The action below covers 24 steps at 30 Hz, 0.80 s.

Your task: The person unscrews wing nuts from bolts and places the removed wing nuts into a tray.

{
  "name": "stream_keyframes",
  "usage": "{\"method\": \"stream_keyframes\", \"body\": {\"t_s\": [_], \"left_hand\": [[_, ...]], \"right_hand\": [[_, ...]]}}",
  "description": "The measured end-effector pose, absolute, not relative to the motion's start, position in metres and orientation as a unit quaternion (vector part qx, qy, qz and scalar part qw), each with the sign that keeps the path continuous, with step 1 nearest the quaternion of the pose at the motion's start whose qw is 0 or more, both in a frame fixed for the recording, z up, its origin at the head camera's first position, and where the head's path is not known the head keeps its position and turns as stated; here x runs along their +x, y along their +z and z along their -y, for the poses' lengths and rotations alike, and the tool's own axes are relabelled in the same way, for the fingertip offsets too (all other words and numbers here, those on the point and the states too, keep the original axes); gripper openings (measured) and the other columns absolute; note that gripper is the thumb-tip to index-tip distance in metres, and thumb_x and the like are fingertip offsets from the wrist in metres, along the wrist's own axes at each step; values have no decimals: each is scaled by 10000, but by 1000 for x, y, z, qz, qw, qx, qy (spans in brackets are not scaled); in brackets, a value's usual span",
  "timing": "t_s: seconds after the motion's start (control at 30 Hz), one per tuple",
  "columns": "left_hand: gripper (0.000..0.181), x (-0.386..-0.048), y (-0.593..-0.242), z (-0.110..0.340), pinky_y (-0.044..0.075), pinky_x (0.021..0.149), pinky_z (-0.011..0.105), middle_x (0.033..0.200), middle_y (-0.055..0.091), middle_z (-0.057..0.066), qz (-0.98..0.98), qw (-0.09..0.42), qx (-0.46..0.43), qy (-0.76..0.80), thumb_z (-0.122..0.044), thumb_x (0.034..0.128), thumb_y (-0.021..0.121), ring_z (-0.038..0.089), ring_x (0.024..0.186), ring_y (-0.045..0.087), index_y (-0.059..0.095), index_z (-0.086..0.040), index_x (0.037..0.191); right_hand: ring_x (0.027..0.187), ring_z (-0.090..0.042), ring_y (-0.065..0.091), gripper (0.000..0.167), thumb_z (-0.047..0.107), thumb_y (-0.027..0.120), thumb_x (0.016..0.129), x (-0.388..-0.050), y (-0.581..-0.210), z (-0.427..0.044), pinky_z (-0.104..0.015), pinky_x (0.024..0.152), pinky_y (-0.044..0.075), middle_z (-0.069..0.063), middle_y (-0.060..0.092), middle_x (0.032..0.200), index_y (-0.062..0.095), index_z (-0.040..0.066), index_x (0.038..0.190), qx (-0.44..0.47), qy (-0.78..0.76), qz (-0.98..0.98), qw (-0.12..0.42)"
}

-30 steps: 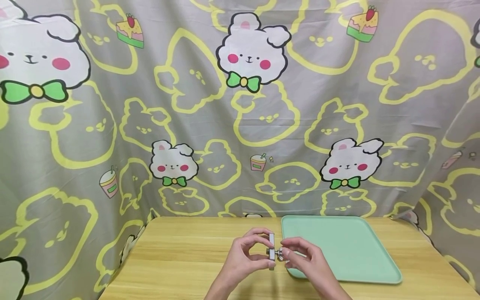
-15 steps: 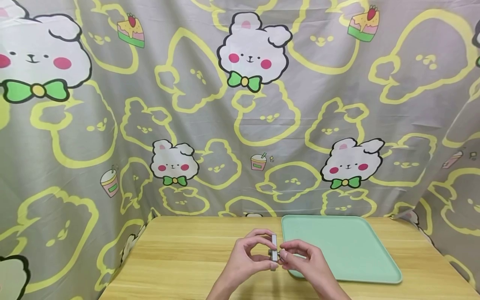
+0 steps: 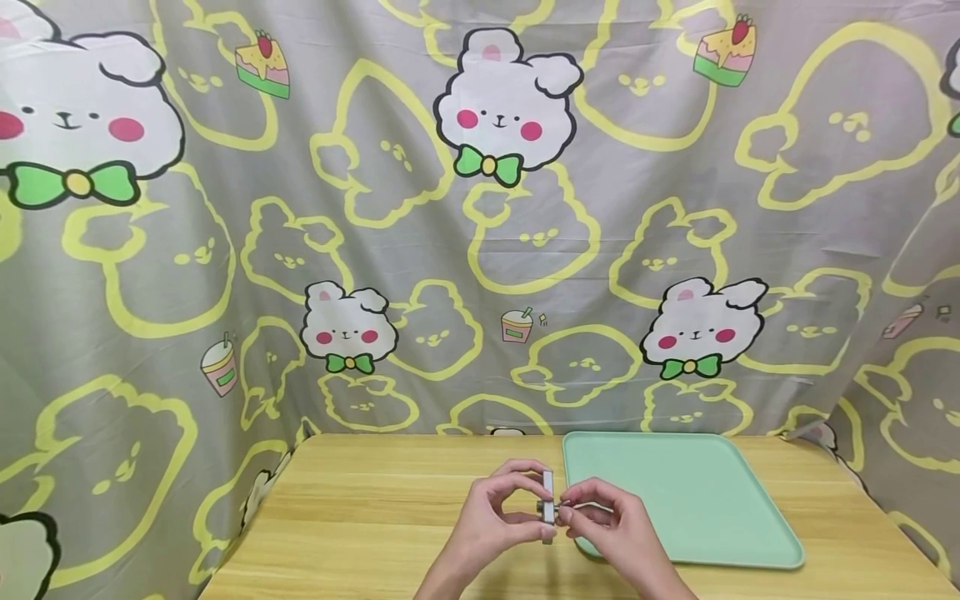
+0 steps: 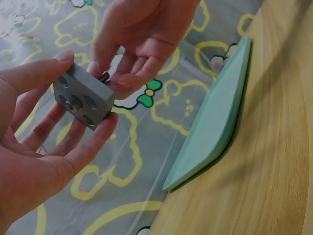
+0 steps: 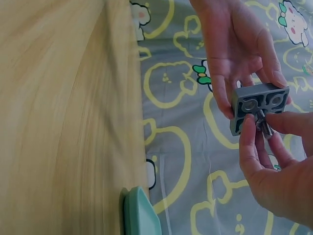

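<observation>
A small grey square block (image 4: 84, 95) with round holes is gripped at its edges between the thumb and fingers of my left hand (image 3: 487, 517). A metal bolt runs through its middle; its end (image 4: 74, 104) shows on the face toward the left palm. On the other face, in the right wrist view, the threaded shaft (image 5: 264, 125) sticks out of the block (image 5: 259, 100). My right hand (image 3: 618, 521) pinches at that shaft with thumb and fingertips, close beside the block. Both hands are raised above the table.
A pale green tray (image 3: 690, 500) lies on the wooden table (image 3: 360, 500), at the right and partly behind my right hand. A grey patterned curtain (image 3: 420, 250) hangs behind the table and along its sides.
The fingers of my right hand have shifted around the shaft and sit closer to the block. The block and my left hand have moved very slightly right.
</observation>
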<state>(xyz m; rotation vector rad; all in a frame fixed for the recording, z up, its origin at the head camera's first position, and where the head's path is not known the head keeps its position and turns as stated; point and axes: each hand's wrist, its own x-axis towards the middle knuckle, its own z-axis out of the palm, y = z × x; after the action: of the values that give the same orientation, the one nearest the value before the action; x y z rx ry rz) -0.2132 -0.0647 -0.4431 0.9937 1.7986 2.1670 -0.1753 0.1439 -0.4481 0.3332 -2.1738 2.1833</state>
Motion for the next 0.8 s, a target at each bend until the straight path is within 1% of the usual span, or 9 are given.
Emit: {"method": "stream_keyframes", "body": {"t_s": [0.07, 0.17, 0.27, 0.4, 0.47, 0.6, 0.63, 0.67, 0.8], "left_hand": [[311, -214, -443, 65, 620, 901, 506, 1352, 536, 240, -602, 77, 330, 723, 84, 796, 820, 296, 1263, 551, 695, 87, 1081], [317, -215, -444, 66, 624, 894, 504, 1353, 537, 249, -600, 77, 328, 725, 86, 799, 819, 296, 1258, 556, 693, 89, 1090], [324, -216, -444, 67, 625, 889, 503, 1363, 532, 261, -597, 81, 325, 729, 80, 802, 821, 297, 1252, 563, 690, 94, 1098], [332, -216, -443, 69, 616, 906, 515, 1386, 514, 275, -589, 88, 323, 736, 65, 813, 822, 308, 1258, 558, 679, 113, 1109], [336, -216, -443, 70, 610, 920, 521, 1392, 513, 270, -586, 90, 320, 739, 62, 814, 824, 312, 1270, 549, 677, 117, 1111], [340, -216, -442, 71, 607, 928, 523, 1387, 521, 258, -585, 89, 317, 741, 69, 808, 825, 321, 1288, 532, 681, 114, 1113], [340, -216, -442, 71, 608, 927, 523, 1384, 522, 258, -584, 88, 318, 742, 72, 806, 825, 325, 1289, 530, 682, 113, 1112], [339, -216, -441, 71, 608, 926, 523, 1382, 522, 260, -584, 86, 319, 741, 73, 806, 824, 331, 1290, 529, 682, 113, 1111], [335, -216, -440, 71, 612, 922, 516, 1373, 523, 262, -585, 82, 322, 740, 74, 803, 824, 340, 1290, 528, 684, 107, 1105]], "right_hand": [[914, -179, 741, 178, 56, 748, 934, -175, -449, -142, -357, 757, 661, -198, 683, 1072, 670, -56, 1048, 124, 683, 718, 53], [915, -134, 729, 125, 28, 767, 910, -174, -453, -140, -318, 733, 658, -107, 712, 1017, 688, 37, 1006, 158, 637, 746, 116], [915, -131, 710, 227, -48, 768, 882, -175, -457, -138, -294, 704, 652, -24, 717, 992, 687, 124, 1006, 225, 577, 760, 195], [889, -157, 684, 401, -142, 778, 812, -179, -463, -138, -224, 697, 622, -22, 693, 1024, 674, 186, 1018, 318, 495, 751, 300], [875, -138, 673, 349, -93, 777, 844, -182, -465, -139, -179, 722, 598, -25, 681, 1052, 670, 193, 1012, 352, 456, 743, 341], [873, -149, 668, 50, 121, 697, 989, -187, -467, -140, -143, 789, 571, -32, 661, 1085, 678, 167, 981, 396, 399, 723, 402], [888, -160, 670, 46, 173, 653, 1020, -188, -467, -140, -139, 802, 570, -35, 659, 1092, 681, 165, 984, 402, 389, 720, 410], [897, -176, 670, 97, 202, 620, 1038, -188, -467, -140, -140, 807, 571, -48, 658, 1091, 684, 156, 981, 409, 379, 717, 419], [914, -210, 669, 142, 195, 582, 1055, -189, -465, -140, -135, 819, 571, -101, 659, 1082, 692, 133, 990, 425, 358, 708, 435]]}}
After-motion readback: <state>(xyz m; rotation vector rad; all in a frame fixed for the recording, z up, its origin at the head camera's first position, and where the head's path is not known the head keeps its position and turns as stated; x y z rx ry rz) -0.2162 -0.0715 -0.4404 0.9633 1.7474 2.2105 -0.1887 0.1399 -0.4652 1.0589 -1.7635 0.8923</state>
